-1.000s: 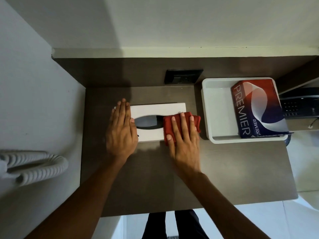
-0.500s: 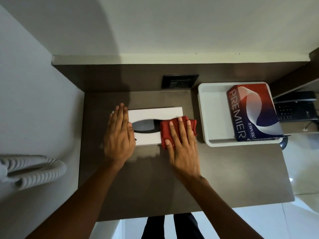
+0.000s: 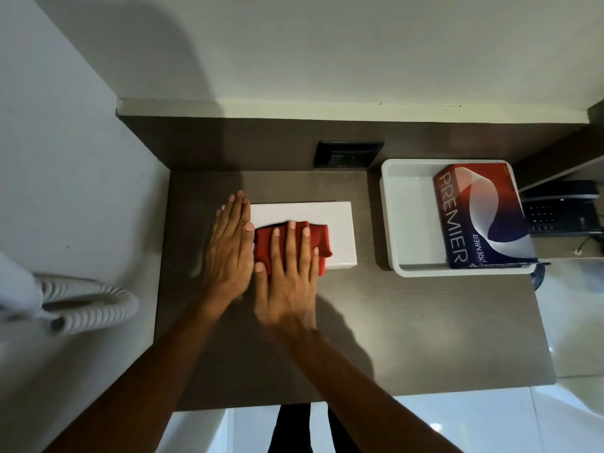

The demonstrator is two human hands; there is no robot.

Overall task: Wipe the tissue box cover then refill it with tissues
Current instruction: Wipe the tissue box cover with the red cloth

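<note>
Now my red cloth (image 3: 292, 246) has slid from the right end of the white tissue box cover (image 3: 336, 230) to its middle, so it lies over the dispensing slot that showed as a dark oval half a second ago. The cover itself has not shifted: it lies flat on the dark wood counter (image 3: 408, 322), a little left of the white tray (image 3: 402, 223), with its long side running left to right.

My right hand (image 3: 291, 269) is spread flat, palm down, pressing the cloth onto the cover's top, fingers straight and not curled around anything. My left hand (image 3: 230, 246) is likewise flat and open on the cover's left end, pinning it, and the two hands now touch along the thumbs where a gap stood between them a moment ago.

I judge this to be a leftward stroke in the wiping step, with the right part of the top bare behind the cloth. The left end under my steadying hand probably remains to be wiped.

Inside the tray, against its right wall, lies the Premier tissue pack (image 3: 480, 217), untouched, so refilling has not begun. Right of the tray sits a black telephone (image 3: 562, 207). Behind the cover, a black wall socket (image 3: 348, 154) is set into the back panel.
</note>
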